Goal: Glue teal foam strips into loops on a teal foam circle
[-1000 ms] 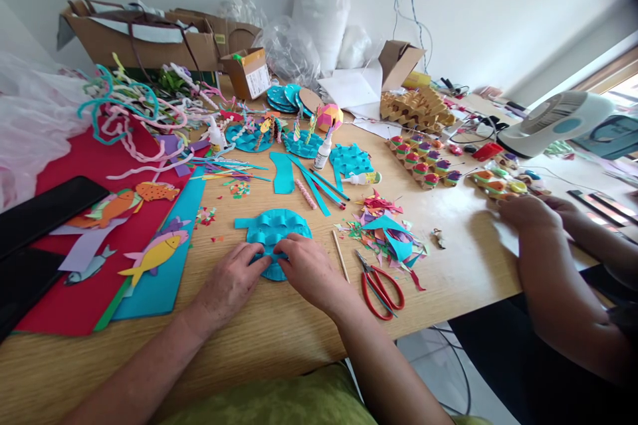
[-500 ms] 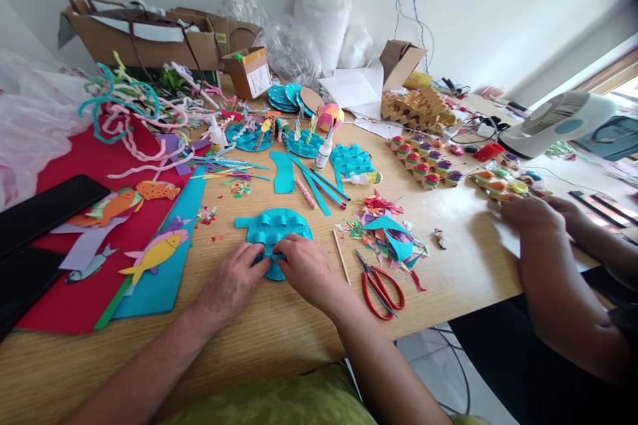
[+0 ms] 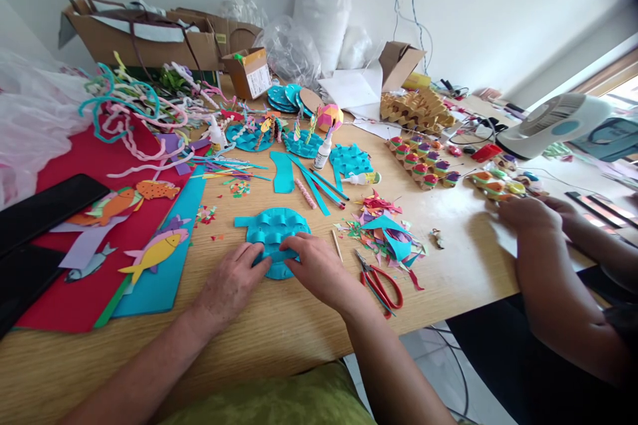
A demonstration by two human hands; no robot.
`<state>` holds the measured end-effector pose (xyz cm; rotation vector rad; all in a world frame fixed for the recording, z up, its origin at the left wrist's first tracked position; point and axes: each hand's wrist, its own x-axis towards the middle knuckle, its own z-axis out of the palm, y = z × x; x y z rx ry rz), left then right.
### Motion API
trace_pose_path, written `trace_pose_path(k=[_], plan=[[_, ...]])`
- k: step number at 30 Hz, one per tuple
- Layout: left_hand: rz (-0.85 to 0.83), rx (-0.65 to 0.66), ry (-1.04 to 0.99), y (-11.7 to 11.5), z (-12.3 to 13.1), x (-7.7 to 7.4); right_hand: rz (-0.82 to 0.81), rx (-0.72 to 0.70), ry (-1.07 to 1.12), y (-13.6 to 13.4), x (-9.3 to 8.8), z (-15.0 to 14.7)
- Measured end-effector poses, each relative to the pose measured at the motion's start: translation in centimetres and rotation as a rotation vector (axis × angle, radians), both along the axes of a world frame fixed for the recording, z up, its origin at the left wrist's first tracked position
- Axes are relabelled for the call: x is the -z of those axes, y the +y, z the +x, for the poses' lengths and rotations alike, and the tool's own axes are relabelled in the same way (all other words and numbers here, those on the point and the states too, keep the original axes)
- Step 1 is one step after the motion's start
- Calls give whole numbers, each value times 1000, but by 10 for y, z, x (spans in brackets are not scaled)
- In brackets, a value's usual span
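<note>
A round blue disc [image 3: 276, 219] with rows of raised paper loops lies on the table in front of me. My left hand [image 3: 236, 272] rests on its lower left edge, fingers bent and closed at the end of a blue paper strip [image 3: 274, 252]. On the right side of the disc, my right hand [image 3: 312, 262] has its thumb and fingers closed on the same row of strip. The fingertips partly hide this row. A thin wooden stick [image 3: 337, 246] and red-handled scissors [image 3: 381, 285] lie to the right of my right hand.
Paper scraps [image 3: 389, 232] are heaped beyond the scissors. Glue bottles [image 3: 323, 151], blue strips [image 3: 284, 172] and other looped discs stand or lie farther back. Coloured sheets with paper fish [image 3: 154, 259] lie left. Another person's hand [image 3: 531, 216] is by an egg-carton piece [image 3: 491, 186] at right.
My right hand has shifted slightly right along the disc, its thumb and fingers moving away from my left hand. My left hand stays at the left edge.
</note>
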<state>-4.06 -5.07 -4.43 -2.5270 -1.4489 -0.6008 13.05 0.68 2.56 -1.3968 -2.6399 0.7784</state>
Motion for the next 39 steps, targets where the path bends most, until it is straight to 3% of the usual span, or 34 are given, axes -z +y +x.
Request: trace_pose_path(k=[7, 15, 23, 39], plan=[[35, 19, -49, -2, -3, -4, -12, 57, 99, 4, -8, 21], [-16, 36, -254, 4, 2, -19, -24, 77, 191, 4, -8, 13], [-82, 36, -213, 18, 20, -11, -55, 93, 308, 2, -9, 10], [-50, 40, -218, 22, 26, -6, -125, 163, 388, 2, -4, 17]])
